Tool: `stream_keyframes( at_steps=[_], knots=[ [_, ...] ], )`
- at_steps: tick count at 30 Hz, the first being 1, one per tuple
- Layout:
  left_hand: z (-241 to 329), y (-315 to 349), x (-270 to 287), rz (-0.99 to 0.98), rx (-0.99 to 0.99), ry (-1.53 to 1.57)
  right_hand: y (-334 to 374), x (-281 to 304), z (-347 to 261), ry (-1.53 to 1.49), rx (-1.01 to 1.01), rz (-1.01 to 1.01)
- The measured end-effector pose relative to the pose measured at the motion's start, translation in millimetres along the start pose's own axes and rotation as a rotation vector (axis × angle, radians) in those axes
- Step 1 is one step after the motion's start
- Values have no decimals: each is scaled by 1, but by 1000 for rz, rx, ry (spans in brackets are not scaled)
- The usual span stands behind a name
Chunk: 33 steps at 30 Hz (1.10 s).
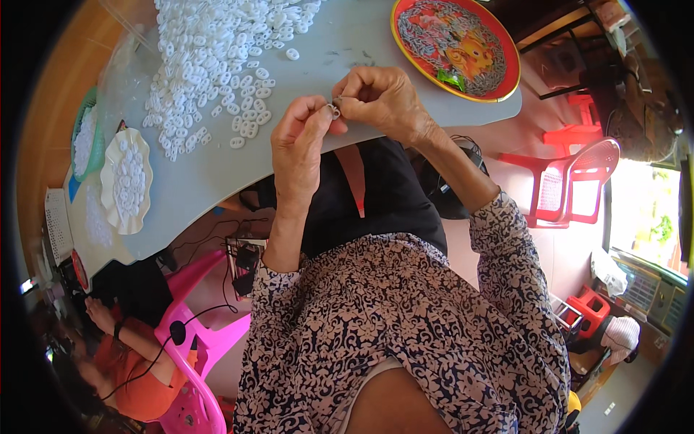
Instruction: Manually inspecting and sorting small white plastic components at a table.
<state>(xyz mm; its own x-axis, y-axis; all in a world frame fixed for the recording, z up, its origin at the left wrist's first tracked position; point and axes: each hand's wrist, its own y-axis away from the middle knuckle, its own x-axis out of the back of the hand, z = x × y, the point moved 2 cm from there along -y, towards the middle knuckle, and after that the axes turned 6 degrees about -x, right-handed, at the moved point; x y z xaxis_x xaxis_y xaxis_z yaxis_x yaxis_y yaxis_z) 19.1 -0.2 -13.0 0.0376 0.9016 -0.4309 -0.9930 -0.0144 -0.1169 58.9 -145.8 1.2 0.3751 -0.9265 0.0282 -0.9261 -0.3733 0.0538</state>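
Observation:
Both of my hands meet just above the table's near edge, fingertips nearly touching. My left hand (300, 148) is closed in a pinch around a small white plastic piece (333, 111), mostly covered by the fingers. Thumb and forefinger of my right hand (387, 105) press together right beside that piece; what they pinch is too small to make out. Beyond my left hand spreads a big heap of white oval two-holed plastic pieces (210, 50). To the right of my right hand, small grey metal bits (423, 29) lie across a round red tray (515, 65).
A cream scalloped dish (110, 177) of white pieces and a green basket (78, 134) stand at the grey table's (184, 192) left end. A small green packet (451, 79) lies in the tray. Someone in orange (148, 380) sits lower left by a pink chair (206, 340). Red chairs (553, 181) stand right.

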Motion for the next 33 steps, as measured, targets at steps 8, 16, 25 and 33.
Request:
stream_keyframes(
  at_steps=[8, 16, 25, 33],
  knots=[
    [1, -4, -4, -9, 13, 31, 3, 5, -10, -195, -62, -5],
    [0, -8, -6, -40, -16, -39, 1, 7, -6, -213, -6, 29],
    [2, -6, -7, -62, -27, -86, 1, 6, -3, -263, 22, 0],
    [3, -4, -9, -17, -23, -112, 2, 2, 0, -266, 37, 48]
  ],
)
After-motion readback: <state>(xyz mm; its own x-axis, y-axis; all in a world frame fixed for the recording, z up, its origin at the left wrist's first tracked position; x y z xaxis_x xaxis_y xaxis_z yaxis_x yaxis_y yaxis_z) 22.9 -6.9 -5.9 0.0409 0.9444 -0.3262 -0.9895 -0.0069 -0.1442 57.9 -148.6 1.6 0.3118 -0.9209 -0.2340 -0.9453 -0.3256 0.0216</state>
